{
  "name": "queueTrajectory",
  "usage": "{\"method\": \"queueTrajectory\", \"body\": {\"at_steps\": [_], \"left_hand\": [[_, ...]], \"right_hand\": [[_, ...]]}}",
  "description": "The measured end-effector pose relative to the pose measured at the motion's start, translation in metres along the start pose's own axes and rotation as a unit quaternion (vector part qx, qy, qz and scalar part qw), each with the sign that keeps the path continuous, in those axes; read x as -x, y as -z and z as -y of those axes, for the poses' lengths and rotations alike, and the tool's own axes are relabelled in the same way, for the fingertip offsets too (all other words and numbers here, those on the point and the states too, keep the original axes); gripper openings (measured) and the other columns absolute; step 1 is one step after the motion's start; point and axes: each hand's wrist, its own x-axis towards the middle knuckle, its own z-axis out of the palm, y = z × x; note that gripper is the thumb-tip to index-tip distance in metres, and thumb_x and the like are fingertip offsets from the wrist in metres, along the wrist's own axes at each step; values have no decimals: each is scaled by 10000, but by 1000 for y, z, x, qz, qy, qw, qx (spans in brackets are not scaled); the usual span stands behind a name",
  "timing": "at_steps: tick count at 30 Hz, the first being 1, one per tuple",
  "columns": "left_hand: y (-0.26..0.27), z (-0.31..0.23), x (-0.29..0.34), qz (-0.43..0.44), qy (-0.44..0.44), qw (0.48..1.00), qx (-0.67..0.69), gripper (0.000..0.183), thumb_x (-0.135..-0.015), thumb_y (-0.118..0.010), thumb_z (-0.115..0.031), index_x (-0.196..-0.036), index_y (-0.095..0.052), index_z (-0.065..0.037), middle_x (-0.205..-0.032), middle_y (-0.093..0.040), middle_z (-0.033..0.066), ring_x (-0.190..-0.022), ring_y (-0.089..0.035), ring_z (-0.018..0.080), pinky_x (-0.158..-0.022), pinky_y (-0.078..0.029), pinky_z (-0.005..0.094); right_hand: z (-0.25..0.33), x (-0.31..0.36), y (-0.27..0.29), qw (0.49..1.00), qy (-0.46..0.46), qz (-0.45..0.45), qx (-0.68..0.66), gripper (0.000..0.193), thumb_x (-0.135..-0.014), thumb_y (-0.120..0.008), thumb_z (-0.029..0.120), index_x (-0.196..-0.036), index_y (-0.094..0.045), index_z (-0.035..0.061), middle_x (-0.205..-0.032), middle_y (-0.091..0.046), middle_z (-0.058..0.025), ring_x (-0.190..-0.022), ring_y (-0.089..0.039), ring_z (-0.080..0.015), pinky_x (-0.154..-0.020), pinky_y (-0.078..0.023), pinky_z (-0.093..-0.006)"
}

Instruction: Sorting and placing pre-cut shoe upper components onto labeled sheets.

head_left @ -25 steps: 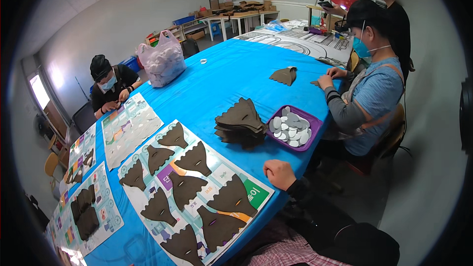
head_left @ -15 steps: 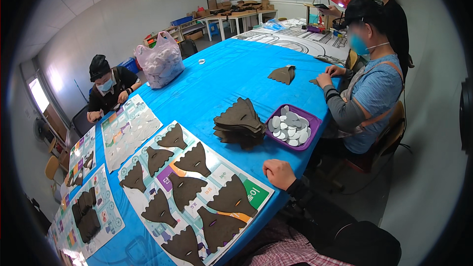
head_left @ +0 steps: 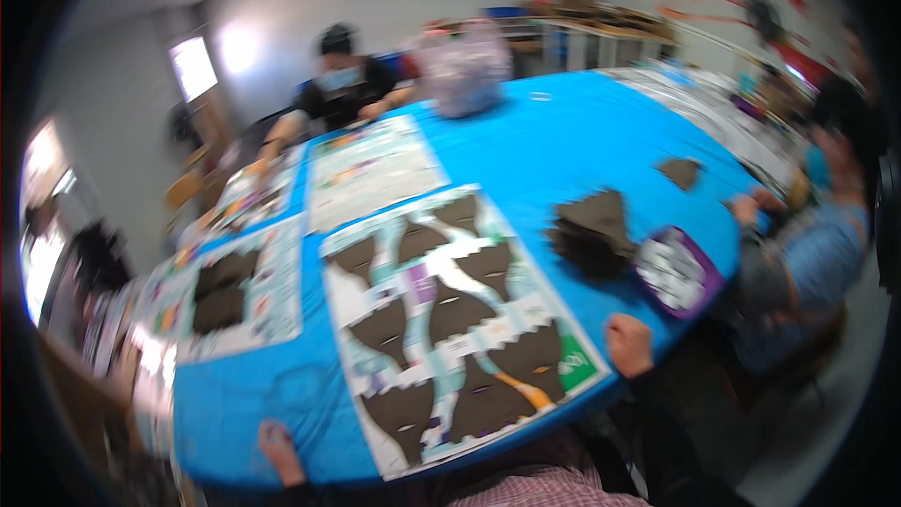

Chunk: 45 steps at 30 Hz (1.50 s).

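My right hand rests at the table's near edge, fingers curled into a fist, with nothing visible in it. Just left of it lies a printed sheet bearing several dark brown fan-shaped pieces, each with a small slit and a scalloped edge. My left hand is over the blue tabletop near its front edge, left of that sheet; its fingers are smeared by motion. Beyond my right hand stands a stack of brown fan-shaped pieces, beside a purple tray of white and grey oval pieces.
A second printed sheet with brown pieces lies at left, another with pale pieces farther back. A bulging plastic bag stands at the far side. One person sits across, another at right near a brown piece.
My view has swung left, shifting the scene rightward and blurring it. My left hand has come into view at the near edge. My right hand stays curled by the printed sheet.
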Motion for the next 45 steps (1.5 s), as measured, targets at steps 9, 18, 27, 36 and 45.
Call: {"method": "queueTrajectory", "body": {"at_steps": [9, 18, 27, 36, 45], "left_hand": [[1, -41, 16, -1, 16, 1000, 7, 215, -836, -374, 13, -668, -493, -51, -628, -508, 23, -549, -447, 83, -494, -350, 241], [-7, -45, 19, 0, 9, 1000, 2, 208, -845, -365, 15, -686, -486, -42, -633, -507, 23, -554, -444, 83, -507, -357, 246], [-4, -47, 19, 3, 9, 1000, -1, 211, -848, -363, 16, -683, -482, -41, -628, -497, 18, -550, -434, 81, -507, -352, 243], [-4, -47, 18, 11, 3, 1000, -11, 209, -839, -346, 28, -690, -470, -50, -642, -494, 19, -550, -419, 74, -496, -346, 228], [-5, -43, 17, -1, 2, 1000, -4, 210, -826, -362, 20, -670, -488, -43, -617, -508, 23, -544, -455, 84, -498, -368, 243]], "right_hand": [[-4, 3, -6, 1000, -15, 13, -14, 84, -718, -466, -59, -669, -442, 5, -653, -497, -164, -629, -528, -360, -570, -381, -438], [-8, -1, -3, 998, -40, 29, -35, 75, -712, -448, -74, -689, -435, -3, -646, -477, -165, -612, -514, -355, -567, -370, -432], [-10, 1, -6, 1000, -12, 14, -8, 67, -715, -455, -67, -700, -436, -5, -649, -485, -166, -620, -513, -364, -574, -371, -444], [-11, 1, -5, 999, -25, 19, -5, 65, -715, -448, -67, -697, -438, -5, -651, -485, -169, -626, -515, -367, -579, -371, -450], [-8, 0, -4, 999, -36, 17, -8, 67, -714, -445, -64, -686, -443, -4, -645, -480, -164, -621, -515, -357, -577, -373, -444]]}}
